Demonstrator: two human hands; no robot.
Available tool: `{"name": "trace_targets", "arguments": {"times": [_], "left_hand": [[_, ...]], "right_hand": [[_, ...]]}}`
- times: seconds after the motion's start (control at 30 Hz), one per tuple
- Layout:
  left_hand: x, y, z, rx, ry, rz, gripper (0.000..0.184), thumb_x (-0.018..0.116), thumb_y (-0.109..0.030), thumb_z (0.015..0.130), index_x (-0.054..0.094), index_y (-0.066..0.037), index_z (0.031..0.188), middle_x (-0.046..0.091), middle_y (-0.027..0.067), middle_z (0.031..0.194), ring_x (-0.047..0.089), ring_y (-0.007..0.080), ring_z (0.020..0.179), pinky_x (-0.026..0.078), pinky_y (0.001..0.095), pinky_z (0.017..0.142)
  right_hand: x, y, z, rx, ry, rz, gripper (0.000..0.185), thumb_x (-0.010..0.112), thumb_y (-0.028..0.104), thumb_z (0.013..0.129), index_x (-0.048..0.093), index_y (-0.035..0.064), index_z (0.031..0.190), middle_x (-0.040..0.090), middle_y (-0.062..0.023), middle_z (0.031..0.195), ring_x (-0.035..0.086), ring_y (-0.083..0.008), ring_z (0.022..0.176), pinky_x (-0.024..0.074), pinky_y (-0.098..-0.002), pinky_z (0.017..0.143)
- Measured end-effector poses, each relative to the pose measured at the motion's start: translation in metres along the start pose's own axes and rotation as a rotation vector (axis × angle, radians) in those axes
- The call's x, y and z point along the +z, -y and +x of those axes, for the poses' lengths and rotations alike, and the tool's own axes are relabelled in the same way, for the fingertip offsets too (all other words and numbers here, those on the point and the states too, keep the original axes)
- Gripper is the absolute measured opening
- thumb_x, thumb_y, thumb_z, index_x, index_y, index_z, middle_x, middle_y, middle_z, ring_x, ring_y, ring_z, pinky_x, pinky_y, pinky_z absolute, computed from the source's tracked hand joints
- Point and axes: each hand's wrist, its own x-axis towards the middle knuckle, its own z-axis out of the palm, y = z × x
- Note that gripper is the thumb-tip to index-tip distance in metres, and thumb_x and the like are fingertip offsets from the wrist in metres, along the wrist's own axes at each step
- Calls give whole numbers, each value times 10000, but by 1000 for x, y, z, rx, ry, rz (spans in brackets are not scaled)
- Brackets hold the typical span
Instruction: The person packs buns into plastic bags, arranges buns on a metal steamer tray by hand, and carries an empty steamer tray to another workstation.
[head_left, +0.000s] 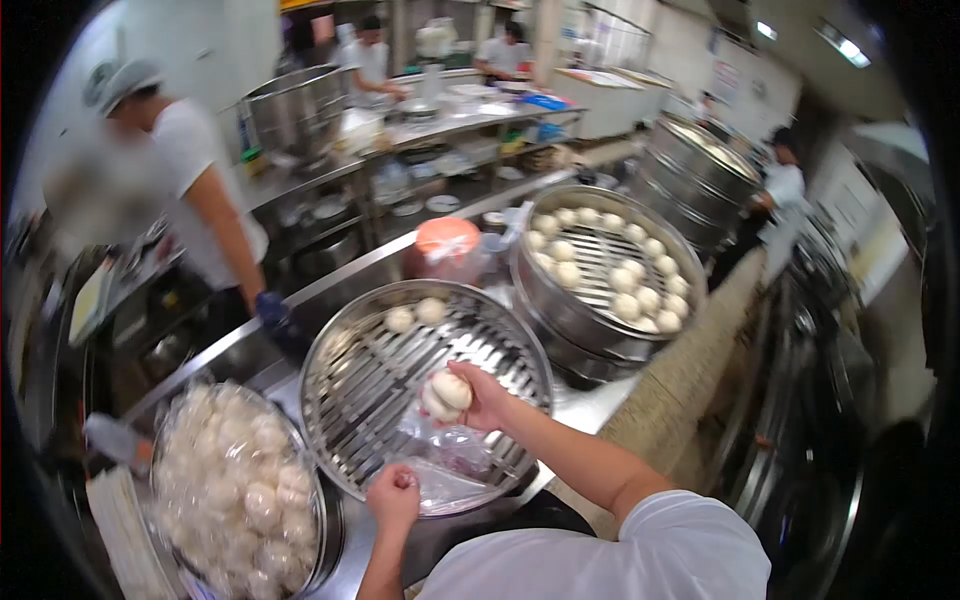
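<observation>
My right hand (482, 396) is closed around white steamed buns (447, 392), at least two pressed together, above a round metal steamer tray (350, 420). A clear plastic bag (450, 470) hangs just below the buns. My left hand (394, 492), at the tray's near rim, has its fingers pinched on the bag's lower edge. Two loose buns (415, 315) lie at the tray's far side. Left of the tray, a big round container holds a heap of buns wrapped in clear plastic (235, 490).
Another steamer (610, 265) with several buns stands to the right, before a tall steamer stack (690, 175). An orange-topped tub (447, 240) sits behind my tray. A person (195, 180) stands at the left; other people work farther back.
</observation>
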Motion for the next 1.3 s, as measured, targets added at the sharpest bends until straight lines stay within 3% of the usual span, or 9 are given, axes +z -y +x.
{"name": "trace_targets", "arguments": {"times": [0.07,0.37,0.4,0.57,0.63,0.87,0.97,1.17,1.3], "left_hand": [[-9,18,32,-63,84,-147,32,752,-25,905,727,-42,896,688,13,747,625,92,699,483,256,637],[9,-111,26,172,24,-166,266,727,74,857,618,0,1089,573,7,746,530,92,661,436,250,645],[17,-121,22,197,30,-180,283,724,81,853,611,-2,1099,567,11,746,529,95,658,436,252,648],[77,-189,-26,628,85,63,197,721,65,818,647,-7,985,664,67,801,632,139,722,496,284,683],[109,-210,-59,587,256,-21,152,753,9,804,699,-17,944,677,123,786,654,236,689,519,371,649],[170,-245,-157,518,723,-24,169,770,1,864,822,-17,1023,754,97,871,676,175,745,537,315,701],[209,-221,-184,537,789,-36,152,797,-47,896,829,-27,1042,767,87,893,681,162,755,547,311,718],[280,-223,-231,-216,981,-544,66,639,-70,1062,656,-8,1045,697,69,945,661,166,893,560,337,861],[306,-219,-245,-304,1099,-819,118,597,-119,1088,649,-60,999,654,47,931,610,145,906,528,335,827]], "right_hand": [[-17,-19,-29,7,-60,121,565,516,550,1075,656,50,1297,737,-168,1230,739,-423,1108,652,-529,803],[-81,-150,-272,-194,-79,542,586,380,536,1110,535,108,1479,616,-238,1411,676,-511,1172,656,-518,737],[-43,-137,-292,-209,-207,451,505,572,452,1047,598,83,1390,681,-186,1306,755,-404,989,652,-419,596],[23,-96,-357,-309,17,2,596,704,262,957,531,47,1486,695,-140,1280,758,-272,964,635,-331,555],[13,-95,-369,-273,13,-145,672,720,278,957,493,52,1547,693,-107,1262,746,-223,946,623,-318,543],[-57,-113,-429,-278,-349,-65,892,659,293,1018,120,219,1725,703,-84,1182,733,-232,933,621,-374,590],[-101,-131,-452,-287,-392,138,829,608,327,1043,137,261,1722,708,-94,1187,744,-275,939,605,-391,575],[-151,-161,-495,-375,-535,193,681,586,390,1036,321,236,1644,726,-97,1205,757,-311,934,587,-418,575],[-170,-164,-516,-444,-555,204,698,594,345,1003,334,223,1639,729,-125,1201,755,-336,926,595,-429,575]]}}
